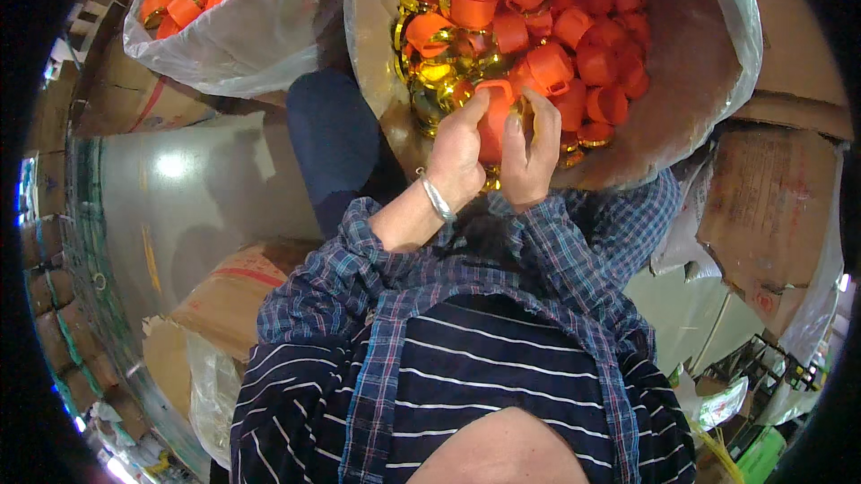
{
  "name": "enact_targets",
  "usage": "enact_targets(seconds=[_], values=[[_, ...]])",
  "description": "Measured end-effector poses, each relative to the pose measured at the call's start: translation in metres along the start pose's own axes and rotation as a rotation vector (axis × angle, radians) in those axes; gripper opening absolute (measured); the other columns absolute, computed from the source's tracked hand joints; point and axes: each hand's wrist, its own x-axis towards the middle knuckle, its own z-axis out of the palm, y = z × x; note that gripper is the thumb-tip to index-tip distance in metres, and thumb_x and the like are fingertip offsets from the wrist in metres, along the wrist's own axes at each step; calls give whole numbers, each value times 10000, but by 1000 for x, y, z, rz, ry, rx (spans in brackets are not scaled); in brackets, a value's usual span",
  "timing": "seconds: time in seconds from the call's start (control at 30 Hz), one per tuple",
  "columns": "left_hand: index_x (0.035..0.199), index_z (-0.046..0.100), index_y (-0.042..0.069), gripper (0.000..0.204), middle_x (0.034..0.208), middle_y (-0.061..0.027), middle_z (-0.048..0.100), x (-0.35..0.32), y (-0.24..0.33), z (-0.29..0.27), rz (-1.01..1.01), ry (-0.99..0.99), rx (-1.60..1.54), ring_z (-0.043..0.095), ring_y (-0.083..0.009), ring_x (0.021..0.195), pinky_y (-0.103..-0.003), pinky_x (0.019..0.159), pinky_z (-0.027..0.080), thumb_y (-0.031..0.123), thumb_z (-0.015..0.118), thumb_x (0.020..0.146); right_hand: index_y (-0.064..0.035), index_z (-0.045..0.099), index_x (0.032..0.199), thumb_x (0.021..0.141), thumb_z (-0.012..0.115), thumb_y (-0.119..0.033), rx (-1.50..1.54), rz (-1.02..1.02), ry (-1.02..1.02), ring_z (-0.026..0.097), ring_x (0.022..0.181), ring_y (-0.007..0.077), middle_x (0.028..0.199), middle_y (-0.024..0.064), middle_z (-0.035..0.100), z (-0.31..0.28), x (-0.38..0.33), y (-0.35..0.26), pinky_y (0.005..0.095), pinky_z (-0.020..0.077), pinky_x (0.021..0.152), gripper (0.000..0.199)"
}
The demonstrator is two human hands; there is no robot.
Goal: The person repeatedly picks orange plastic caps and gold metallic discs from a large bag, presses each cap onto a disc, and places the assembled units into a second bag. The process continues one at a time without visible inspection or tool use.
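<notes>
Both hands meet over the near side of a large bag lined with clear plastic (749, 53), full of orange plastic pieces. Between them is one small orange plastic cup (491, 130) with a loop-like rim on top. My left hand (459, 150) is closed on its left side, the thumb up along it. From the right, my right hand (531, 150) closes on the cup with bent fingers; a gold glint shows between thumb and forefinger, too small to name. Around the hands lie loose orange cups (549, 67) and shiny gold rings (439, 71), mixed in the bag.
A second plastic-lined bag (242, 53) of orange pieces stands at the upper left. Cardboard boxes flank me on the left (229, 300) and right (762, 215). My knee (336, 130) rests against the near bag. Grey floor (206, 188) shows at left.
</notes>
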Motion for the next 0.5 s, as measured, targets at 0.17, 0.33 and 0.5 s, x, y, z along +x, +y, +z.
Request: enact_targets(seconds=[0.17, 0.33, 0.5], values=[[980, 660, -27, 364, 783, -82, 671, -12, -1, -11, 818, -307, 921, 609, -152, 713, -315, 672, 487, 314, 541, 1030, 41, 542, 1250, 1000, 536, -253, 482, 480, 10, 557, 1071, 340, 1187, 203, 574, 2, 2, 10, 386, 443, 947, 386], [1124, 650, 21, 250, 1047, -53, 675, -1, -13, -18, 162, -30, 151, 627, -152, 927, -309, 843, 498, 213, 544, 1003, 28, 573, 1207, 898, 667, -251, 46, 185, 41, 576, 1044, 355, 1136, 196, 590, 6, -3, 5, 402, 473, 904, 427], [1283, 561, 78, 373, 1261, -78, 630, 13, -1, -34, -193, -97, -217, 605, -239, 1148, -386, 1010, 474, 336, 440, 1042, 8, 567, 1239, 761, 768, -252, -157, -168, -111, 573, 1051, 386, 1111, 191, 584, -7, 2, 4, 429, 496, 901, 580]])
